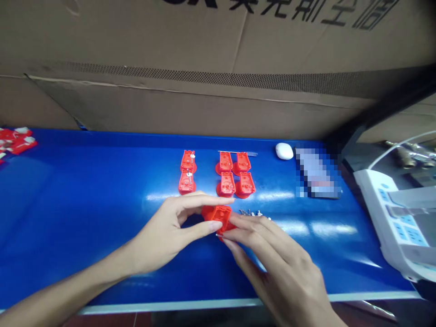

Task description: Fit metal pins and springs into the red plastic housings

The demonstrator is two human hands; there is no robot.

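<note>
My left hand (180, 222) grips a red plastic housing (223, 212) just above the front half of the table, its open hollow side facing up. The thumb lies across the housing, with the index finger stretched along its far edge. My right hand (275, 245) is closed at the housing's near right side. Its fingertips pinch a small metal pin (219, 235) at the near end, partly hidden by the fingers. Behind my hands stand two red housings (186, 181) with small metal and white pieces in them. Several similar housings (227, 184) without such pieces stand to their right.
Small metal parts (250, 212) lie beyond my right hand. At the back right are a white rounded case (284, 151) and a blurred-out flat device (316, 172). A white machine (398, 222) borders the right side. Red-and-white parts (17, 140) sit far left; cardboard (170, 109) stands behind.
</note>
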